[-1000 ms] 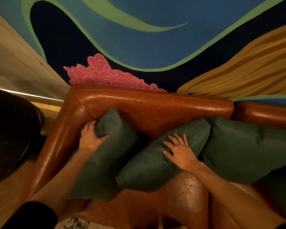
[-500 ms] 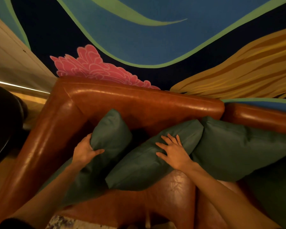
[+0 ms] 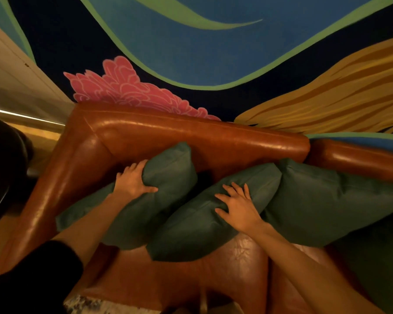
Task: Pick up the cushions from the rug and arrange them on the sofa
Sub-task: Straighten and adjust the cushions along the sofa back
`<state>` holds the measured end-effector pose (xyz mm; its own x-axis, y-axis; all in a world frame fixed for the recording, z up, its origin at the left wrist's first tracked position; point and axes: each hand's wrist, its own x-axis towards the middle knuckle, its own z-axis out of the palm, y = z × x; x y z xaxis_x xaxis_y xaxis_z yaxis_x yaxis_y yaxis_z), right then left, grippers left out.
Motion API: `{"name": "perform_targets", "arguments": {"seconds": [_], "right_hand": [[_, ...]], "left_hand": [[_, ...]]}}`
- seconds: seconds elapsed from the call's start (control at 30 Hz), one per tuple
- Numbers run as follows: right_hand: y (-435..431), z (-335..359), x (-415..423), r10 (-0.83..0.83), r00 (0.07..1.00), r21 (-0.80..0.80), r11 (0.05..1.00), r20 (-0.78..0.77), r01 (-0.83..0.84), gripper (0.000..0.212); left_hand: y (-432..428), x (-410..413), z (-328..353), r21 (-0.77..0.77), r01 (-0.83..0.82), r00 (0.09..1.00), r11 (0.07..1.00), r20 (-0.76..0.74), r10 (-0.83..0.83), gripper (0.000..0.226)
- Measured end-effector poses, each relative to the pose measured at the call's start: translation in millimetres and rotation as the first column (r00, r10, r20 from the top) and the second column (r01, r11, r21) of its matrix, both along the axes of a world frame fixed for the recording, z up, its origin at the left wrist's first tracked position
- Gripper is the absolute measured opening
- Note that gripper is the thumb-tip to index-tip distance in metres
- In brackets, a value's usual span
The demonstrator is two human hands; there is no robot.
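Three cushions [image 3: 327,200] line the sofa [image 3: 191,132]; mid-frame, left hand [image 3: 132,182] grips the left cushion [image 3: 168,175], right hand [image 3: 238,207] lies flat on the middle cushion [image 3: 197,232].

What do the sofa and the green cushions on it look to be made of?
Sofa: likely leather or faux leather, glossy brown; bright highlights on the backrest, creases on the seat. Left cushion and middle cushion: probably matte green fabric; no shine, soft dents under the left hand and right hand.
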<state>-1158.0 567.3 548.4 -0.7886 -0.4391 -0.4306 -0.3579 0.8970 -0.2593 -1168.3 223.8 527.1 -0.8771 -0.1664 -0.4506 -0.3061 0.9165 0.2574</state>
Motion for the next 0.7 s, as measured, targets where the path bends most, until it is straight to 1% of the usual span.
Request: {"name": "perform_targets", "arguments": {"seconds": [0.07, 0.13, 0.2, 0.27, 0.3, 0.33, 0.4, 0.43, 0.5, 0.57, 0.6, 0.63, 0.67, 0.7], "right_hand": [[-13, 6, -8, -0.018, 1.000, 0.043, 0.999, 0.015, 0.018, 0.052], [-26, 15, -19, -0.045, 0.999, 0.028, 0.999, 0.025, 0.044, 0.049], [-42, 20, -31, -0.051, 0.999, -0.050, 0.997, 0.016, 0.052, 0.048], [-67, 25, -46, -0.016, 0.999, -0.144, 0.990, -0.047, 0.009, 0.048], [-84, 25, -54, 0.011, 0.996, -0.184, 0.983, -0.085, -0.026, 0.047], [-102, 24, -62, 0.046, 0.992, -0.218, 0.973, -0.117, -0.070, 0.047], [-148, 20, -68, 0.152, 0.976, -0.249, 0.950, -0.157, -0.188, 0.050], [-170, 14, -71, 0.204, 0.966, -0.244, 0.940, -0.158, -0.239, 0.052], [-204, -2, -78, 0.288, 0.944, -0.180, 0.932, -0.160, -0.314, 0.055], [-205, -23, -92, 0.341, 0.929, -0.041, 0.936, -0.142, -0.350, 0.058], [-209, -33, -97, 0.360, 0.923, 0.012, 0.932, -0.135, -0.362, 0.066], [-207, -43, -100, 0.368, 0.918, 0.035, 0.929, -0.146, -0.367, 0.079], [-202, -51, -103, 0.379, 0.907, 0.042, 0.925, -0.182, -0.378, 0.087], [-199, -59, -108, 0.389, 0.894, 0.041, 0.920, -0.223, -0.390, 0.088]], "left_hand": [[-5, 0, -4, -0.015, 0.008, 0.997, 1.000, 0.073, -0.006, 0.119], [-10, 0, -1, 0.029, 0.020, 0.998, 0.999, 0.062, -0.021, 0.118], [-24, 10, 3, 0.086, -0.050, 0.999, 0.995, 0.013, 0.049, 0.102], [-48, 30, 2, 0.135, -0.199, 0.978, 0.971, -0.032, 0.205, 0.077], [-61, 42, -1, 0.126, -0.257, 0.963, 0.958, -0.049, 0.265, 0.067], [-71, 54, -4, 0.092, -0.284, 0.956, 0.954, -0.056, 0.289, 0.060], [-83, 77, -9, 0.023, -0.290, 0.956, 0.957, -0.033, 0.291, 0.055], [-83, 83, -13, 0.002, -0.285, 0.957, 0.958, -0.058, 0.285, 0.054], [-81, 90, -18, -0.024, -0.278, 0.956, 0.960, -0.103, 0.274, 0.054], [-75, 87, -22, -0.011, -0.285, 0.952, 0.958, -0.115, 0.282, 0.063], [-83, 89, -25, -0.015, -0.294, 0.949, 0.956, -0.127, 0.290, 0.069], [-89, 91, -30, -0.025, -0.296, 0.947, 0.955, -0.135, 0.291, 0.072], [-92, 91, -33, -0.033, -0.289, 0.948, 0.957, -0.146, 0.281, 0.072], [-95, 89, -36, -0.036, -0.284, 0.949, 0.958, -0.153, 0.276, 0.070]]}}
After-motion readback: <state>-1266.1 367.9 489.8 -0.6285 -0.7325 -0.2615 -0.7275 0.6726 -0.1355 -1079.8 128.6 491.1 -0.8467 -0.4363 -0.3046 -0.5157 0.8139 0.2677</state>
